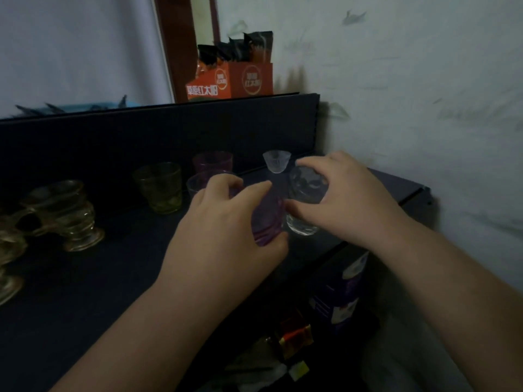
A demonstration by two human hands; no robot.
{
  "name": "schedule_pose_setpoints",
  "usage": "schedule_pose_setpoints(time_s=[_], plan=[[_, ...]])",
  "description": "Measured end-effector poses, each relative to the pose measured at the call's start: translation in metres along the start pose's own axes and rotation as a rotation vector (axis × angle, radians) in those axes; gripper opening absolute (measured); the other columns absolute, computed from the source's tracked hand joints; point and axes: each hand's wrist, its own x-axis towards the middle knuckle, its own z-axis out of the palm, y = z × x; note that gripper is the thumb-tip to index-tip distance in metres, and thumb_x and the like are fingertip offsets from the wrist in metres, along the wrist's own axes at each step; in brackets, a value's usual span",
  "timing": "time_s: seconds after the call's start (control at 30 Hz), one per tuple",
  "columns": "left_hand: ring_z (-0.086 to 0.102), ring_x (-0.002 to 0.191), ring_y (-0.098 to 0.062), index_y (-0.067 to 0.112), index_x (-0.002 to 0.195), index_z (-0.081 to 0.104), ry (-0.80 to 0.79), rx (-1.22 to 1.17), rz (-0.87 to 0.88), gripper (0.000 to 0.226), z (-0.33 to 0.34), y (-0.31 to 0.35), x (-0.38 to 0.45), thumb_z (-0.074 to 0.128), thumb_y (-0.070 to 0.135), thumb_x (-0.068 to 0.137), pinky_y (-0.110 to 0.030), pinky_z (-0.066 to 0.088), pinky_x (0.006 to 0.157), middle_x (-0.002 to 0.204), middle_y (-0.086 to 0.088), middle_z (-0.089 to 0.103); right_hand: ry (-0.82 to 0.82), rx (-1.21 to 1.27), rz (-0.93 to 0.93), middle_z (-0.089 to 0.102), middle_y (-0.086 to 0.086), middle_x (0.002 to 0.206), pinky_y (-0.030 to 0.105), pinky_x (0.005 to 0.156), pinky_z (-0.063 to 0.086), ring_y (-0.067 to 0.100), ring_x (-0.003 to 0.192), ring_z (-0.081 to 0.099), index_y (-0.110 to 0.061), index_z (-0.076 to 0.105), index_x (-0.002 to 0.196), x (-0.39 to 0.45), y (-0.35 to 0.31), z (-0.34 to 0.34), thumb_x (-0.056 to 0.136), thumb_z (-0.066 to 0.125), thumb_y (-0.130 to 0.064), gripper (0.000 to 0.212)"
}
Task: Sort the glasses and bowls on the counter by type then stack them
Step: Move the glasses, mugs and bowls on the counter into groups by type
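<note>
Both forearms reach in from the near edge, and I have a glass in each hand over the right end of the dark counter (85,278). My left hand (223,236) wraps a purple glass (268,219), fingers (226,183) curled over its far side and thumb pressed low on the near side. My right hand (348,199) closes around a clear glass (304,205), fingertips on the rim, thumb on the wall. The two glasses sit just beside each other, almost touching, their bases at or just above the counter; I cannot tell which.

Just behind them stand another purple glass (212,162) and a paler one (198,185) partly hidden by my left hand, with a small clear cup (276,161) beyond the clear glass. A green glass (158,186) sits to the left, and far left a cluster of amber footed bowls (76,219) looks already nested.

My judgement: I am separating by colour or kind, so the purple one should go to its mates at the back and drop straight into the open mouth, held upright, released only once seated. The clear glass belongs away from them, towards the small clear cup.

Dim light and blur make rims hard to read, and the leftmost bowls are cut off by the frame. Clutter below the counter's near edge is indistinct.
</note>
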Motion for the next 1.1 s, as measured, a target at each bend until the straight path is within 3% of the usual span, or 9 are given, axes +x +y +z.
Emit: schedule_pose_setpoints(time_s=[0.33,0.57,0.67,0.87,1.1], plan=[[0.025,0.127,-0.010,0.049,0.144,0.027,-0.016,0.241,-0.279,0.078,0.022,0.007,0.038,0.059,0.066,0.075,-0.023,0.026,0.089,0.139,0.015,0.028,-0.197,0.020,-0.209,0.048,-0.005,0.132,0.035,0.099,0.043,0.017,0.126,0.047,-0.036,0.049,0.142,0.084,0.037,0.048,0.068,0.064,-0.081,0.088],[0.016,0.125,-0.011,0.050,0.141,0.029,-0.064,0.379,-0.390,0.074,0.036,0.010,0.048,0.058,0.066,0.075,-0.025,0.024,0.085,0.136,0.013,0.031,-0.268,0.081,-0.317,0.050,-0.002,0.129,0.038,0.100,0.045,0.021,0.124,0.047,-0.034,0.049,0.142,0.112,0.036,0.070,0.070,0.064,-0.078,0.086],[0.019,0.124,-0.014,0.049,0.135,0.034,-0.067,0.378,-0.449,0.066,0.039,0.006,0.056,0.059,0.064,0.076,-0.027,0.025,0.085,0.134,0.010,0.034,-0.283,0.124,-0.372,0.052,-0.002,0.122,0.038,0.096,0.046,0.020,0.120,0.051,-0.035,0.051,0.139,0.117,0.032,0.076,0.069,0.060,-0.080,0.083],[0.022,0.125,-0.017,0.046,0.140,0.033,-0.075,0.395,-0.528,0.073,0.044,-0.012,0.072,0.059,0.064,0.074,-0.030,0.031,0.089,0.134,0.008,0.035,-0.325,0.172,-0.407,0.056,-0.001,0.112,0.039,0.091,0.049,0.023,0.111,0.056,-0.032,0.061,0.123,0.130,0.026,0.091,0.072,0.059,-0.077,0.068],[0.024,0.126,-0.021,0.046,0.140,0.033,-0.083,0.402,-0.581,0.075,0.048,-0.028,0.087,0.060,0.063,0.072,-0.035,0.035,0.096,0.135,0.006,0.036,-0.389,0.199,-0.386,0.052,0.000,0.110,0.041,0.091,0.050,0.024,0.107,0.057,-0.034,0.058,0.122,0.142,0.033,0.098,0.056,0.060,-0.085,0.084]])
